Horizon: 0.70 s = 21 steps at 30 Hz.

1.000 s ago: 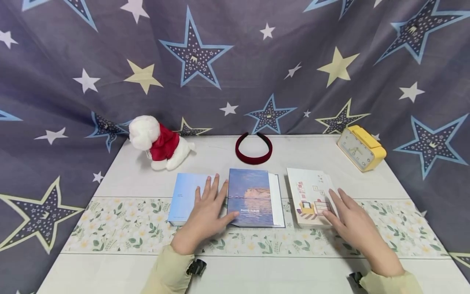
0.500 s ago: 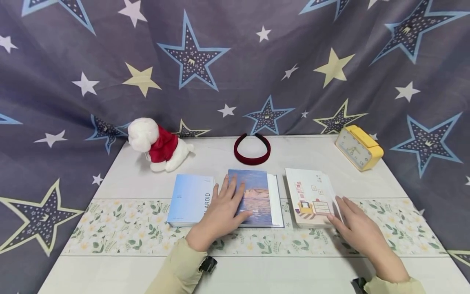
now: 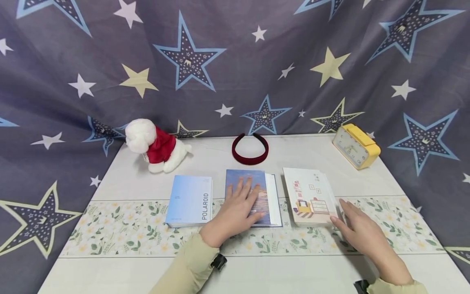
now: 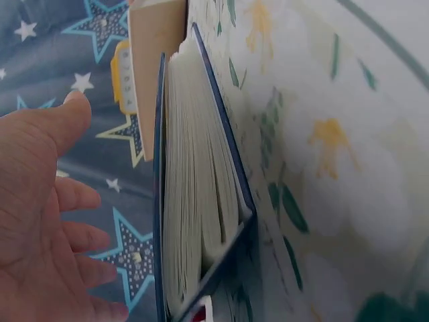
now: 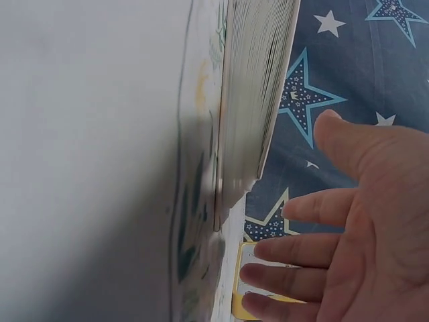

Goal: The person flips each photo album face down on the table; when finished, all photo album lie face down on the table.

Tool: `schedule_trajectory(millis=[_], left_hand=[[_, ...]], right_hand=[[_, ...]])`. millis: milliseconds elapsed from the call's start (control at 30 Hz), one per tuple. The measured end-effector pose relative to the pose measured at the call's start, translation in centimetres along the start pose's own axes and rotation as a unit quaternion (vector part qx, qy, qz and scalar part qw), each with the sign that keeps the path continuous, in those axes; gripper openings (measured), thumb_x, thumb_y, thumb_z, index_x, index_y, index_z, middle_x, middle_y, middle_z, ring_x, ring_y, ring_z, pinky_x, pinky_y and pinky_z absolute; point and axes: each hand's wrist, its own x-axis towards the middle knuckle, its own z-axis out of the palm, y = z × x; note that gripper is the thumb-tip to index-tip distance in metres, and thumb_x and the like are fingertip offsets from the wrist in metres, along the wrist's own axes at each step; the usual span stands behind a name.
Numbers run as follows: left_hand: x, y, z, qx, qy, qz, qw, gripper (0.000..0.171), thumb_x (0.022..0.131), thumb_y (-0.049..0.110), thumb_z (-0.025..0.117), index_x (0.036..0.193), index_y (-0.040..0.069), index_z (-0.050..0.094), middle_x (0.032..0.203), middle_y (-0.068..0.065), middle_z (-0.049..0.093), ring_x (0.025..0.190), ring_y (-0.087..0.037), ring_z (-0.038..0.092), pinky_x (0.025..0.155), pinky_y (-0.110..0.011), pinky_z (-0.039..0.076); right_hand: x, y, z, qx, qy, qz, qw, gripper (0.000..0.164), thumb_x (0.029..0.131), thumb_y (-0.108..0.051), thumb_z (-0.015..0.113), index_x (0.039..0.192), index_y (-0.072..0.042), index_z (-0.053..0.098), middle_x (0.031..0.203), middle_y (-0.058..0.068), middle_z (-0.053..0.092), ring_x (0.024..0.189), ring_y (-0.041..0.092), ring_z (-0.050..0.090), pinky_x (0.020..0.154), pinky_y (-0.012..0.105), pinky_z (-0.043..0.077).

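My left hand (image 3: pixel 236 210) is spread flat over the cover of a blue photo album (image 3: pixel 264 200) with a cliff-and-sea picture. In the left wrist view the album's page block (image 4: pixel 198 168) shows edge-on, and the fingers of the hand (image 4: pixel 47 221) are stretched out above the cover. My right hand (image 3: pixel 361 230) is beside the lower right corner of a white book (image 3: pixel 306 183) illustrated with furniture. Its fingers extend loosely with nothing in them, and in the right wrist view a gap separates this hand (image 5: pixel 362 221) from the book's pages (image 5: pixel 258 87).
A light blue album marked POLAROID (image 3: pixel 187 200) lies left of the photo album. Behind them are a white plush dog (image 3: pixel 161 147) in red, a dark red headband (image 3: pixel 250 160) and a yellow alarm clock (image 3: pixel 356 147). A star-patterned curtain (image 3: pixel 235 65) hangs at the table's back.
My left hand has moved right from the POLAROID album onto the photo album, uncovering the lettering. My right hand has drawn slightly away from the white book's edge.
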Motion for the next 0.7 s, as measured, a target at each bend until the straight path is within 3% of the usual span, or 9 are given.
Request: schedule_trajectory(millis=[333, 500, 700], left_hand=[[2.2, 2.6, 0.5, 0.016, -0.031, 0.040, 0.9986, 0.078, 0.096, 0.057, 0.048, 0.155, 0.011, 0.025, 0.161, -0.018, 0.010, 0.147, -0.040, 0.007, 0.113, -0.062, 0.015], [3.1, 4.0, 1.1, 0.028, -0.052, 0.055, 0.9968, 0.080, 0.096, 0.059, 0.047, 0.156, 0.012, 0.024, 0.162, -0.017, 0.007, 0.147, -0.038, 0.003, 0.113, -0.061, 0.014], [4.0, 5.4, 2.0, 0.051, -0.065, 0.072, 0.9940, 0.079, 0.095, 0.061, 0.043, 0.155, 0.013, 0.026, 0.161, -0.018, 0.011, 0.147, -0.039, 0.007, 0.114, -0.058, 0.017]], right_hand=[[-0.1, 0.0, 0.3, 0.019, 0.014, 0.006, 1.000, 0.079, 0.098, -0.048, 0.052, 0.142, 0.016, 0.035, 0.137, 0.038, 0.042, 0.124, 0.054, 0.043, 0.099, 0.065, 0.035], [0.0, 0.2, 0.4, 0.029, 0.013, 0.022, 0.999, 0.081, 0.099, -0.052, 0.046, 0.141, 0.016, 0.036, 0.136, 0.039, 0.042, 0.122, 0.055, 0.043, 0.097, 0.065, 0.036], [0.1, -0.2, 0.4, 0.033, 0.011, 0.044, 0.998, 0.080, 0.100, -0.052, 0.044, 0.140, 0.017, 0.037, 0.131, 0.040, 0.046, 0.119, 0.055, 0.046, 0.095, 0.065, 0.038]])
